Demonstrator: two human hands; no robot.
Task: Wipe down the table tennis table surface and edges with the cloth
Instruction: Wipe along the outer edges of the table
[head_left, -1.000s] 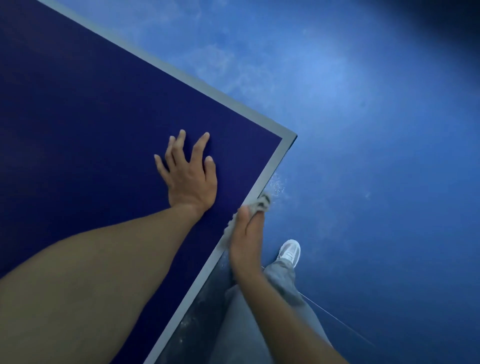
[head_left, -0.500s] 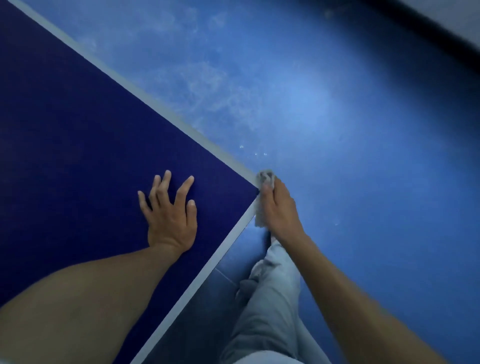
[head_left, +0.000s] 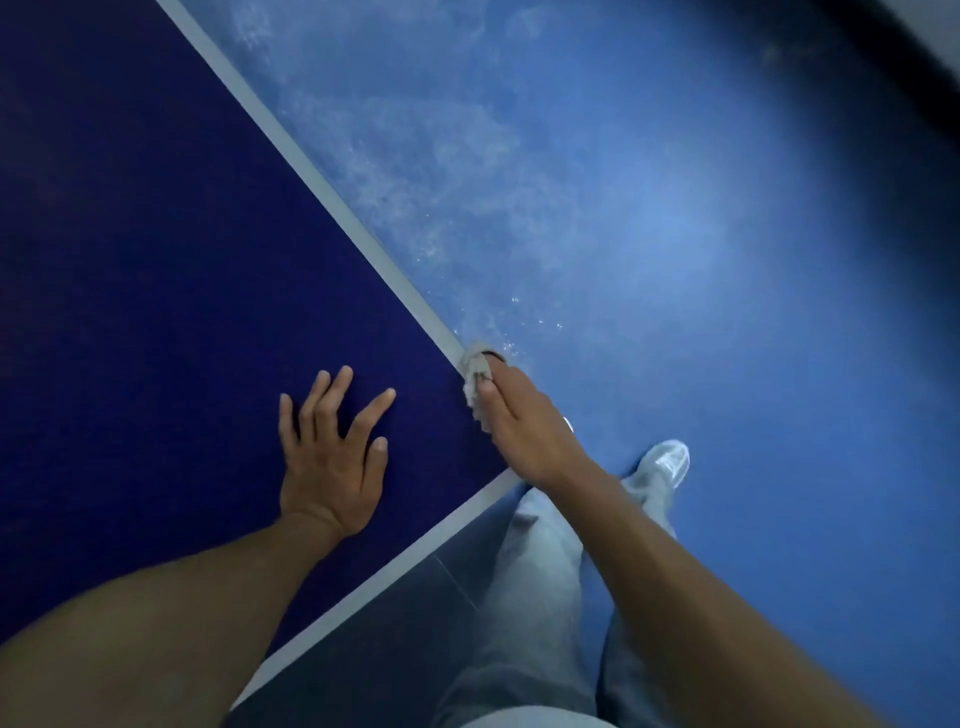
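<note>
The dark blue table tennis table (head_left: 156, 291) fills the left, with a pale border line along its edges that meets at a corner under my right hand. My left hand (head_left: 332, 457) lies flat on the top, fingers spread, holding nothing. My right hand (head_left: 524, 426) presses a small grey cloth (head_left: 475, 376) against the table's right side edge, just past the corner. Most of the cloth is hidden under my fingers.
A lighter blue floor (head_left: 675, 234) with pale scuffed patches lies beyond the table. My grey trouser legs (head_left: 530, 597) and a white shoe (head_left: 667, 460) stand close to the near edge. A dark strip (head_left: 914, 57) runs at the top right.
My right hand has carried the cloth from the near edge, round the corner, onto the side edge. My left hand stayed flat on the table. The view has shifted.
</note>
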